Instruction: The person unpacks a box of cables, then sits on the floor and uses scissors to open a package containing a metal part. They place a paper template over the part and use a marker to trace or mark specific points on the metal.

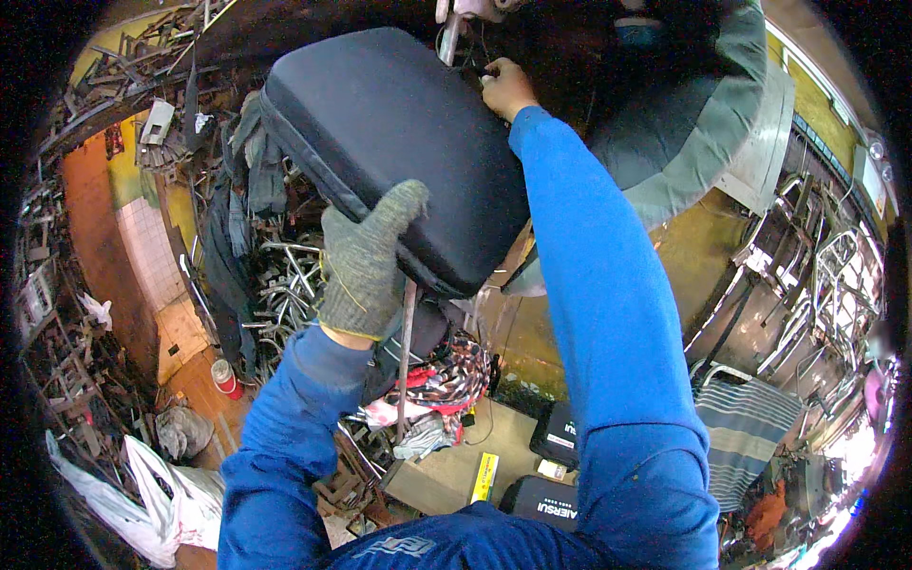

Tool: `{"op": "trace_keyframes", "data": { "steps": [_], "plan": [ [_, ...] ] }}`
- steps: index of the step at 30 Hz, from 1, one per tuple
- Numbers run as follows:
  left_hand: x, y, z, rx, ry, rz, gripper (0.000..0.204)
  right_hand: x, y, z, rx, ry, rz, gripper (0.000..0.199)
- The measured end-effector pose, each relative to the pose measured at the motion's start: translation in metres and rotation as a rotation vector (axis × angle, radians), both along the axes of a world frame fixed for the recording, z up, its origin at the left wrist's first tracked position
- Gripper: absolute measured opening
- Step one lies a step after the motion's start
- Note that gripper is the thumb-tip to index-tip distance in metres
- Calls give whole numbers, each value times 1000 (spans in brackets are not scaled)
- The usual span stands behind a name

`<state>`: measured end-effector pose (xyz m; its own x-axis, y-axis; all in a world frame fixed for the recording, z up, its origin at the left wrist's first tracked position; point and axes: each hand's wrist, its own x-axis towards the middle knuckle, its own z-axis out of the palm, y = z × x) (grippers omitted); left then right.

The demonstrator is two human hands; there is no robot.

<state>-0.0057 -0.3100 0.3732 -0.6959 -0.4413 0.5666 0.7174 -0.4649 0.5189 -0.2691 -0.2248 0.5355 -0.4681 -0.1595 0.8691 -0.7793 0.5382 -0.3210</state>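
Note:
A large black case point(399, 123) with rounded corners and a smooth lid fills the upper middle of the view, tilted. My left hand point(366, 261), in a grey knitted glove, grips its near edge, thumb on the top and fingers hidden behind the side. Beyond the case's far right corner, my bare right hand point(509, 88) is closed, fingertips pinched at something small and dark that I cannot make out. Thin dark cords and a metal post point(450, 43) are beside those fingertips. A large grey and black padded object point(693, 123) curves around to the right of my right forearm.
Below the case stands a thin rod point(407, 361), near a heap of patterned cloth point(451, 375). A bench point(432, 480) bears black cases point(541, 499) and a yellow box point(484, 477). Metal frames point(841, 275) and a striped folding chair point(746, 423) are at right; a red-and-white bucket point(226, 378) stands left.

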Motion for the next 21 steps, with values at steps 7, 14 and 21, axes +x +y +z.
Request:
{"op": "trace_keyframes", "data": {
  "steps": [7,14,21],
  "plan": [
    [-1,29,3,-90,-77,308,28,7,17,20,284,-74,67,32],
    [-11,57,-13,-33,-219,481,77,-25,6,10,495,-155,-65,37],
    [-16,79,-94,168,-288,358,65,21,17,-39,795,31,-8,45]
  ]
}}
